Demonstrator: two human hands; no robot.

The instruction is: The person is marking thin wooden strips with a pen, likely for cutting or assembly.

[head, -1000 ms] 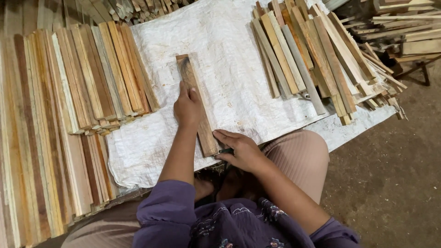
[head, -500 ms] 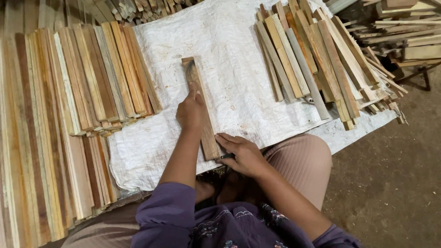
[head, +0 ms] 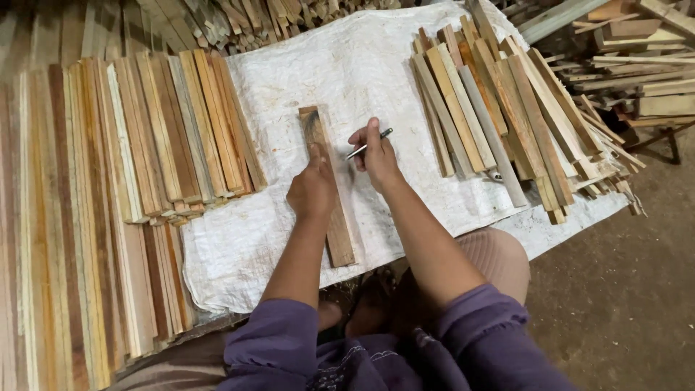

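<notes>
Left hand [head: 313, 190] presses wooden strip [head: 340, 232] (right hand [head: 375, 153] grips pencil [head: 368, 143]).

A white woven sheet [head: 376, 65] covers the work surface; left of the sheet, long wooden slats [head: 108, 203] lie in tight rows; right of it, a looser stack of slats [head: 499, 108] fans out; beyond that, a bare dirt floor [head: 622, 289] lies in dim light.

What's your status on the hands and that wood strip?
Left hand pressing flat on the brown wood strip. Right hand holds a pen beside the strip. Strip lies on white sheet; nothing blocking.
</notes>
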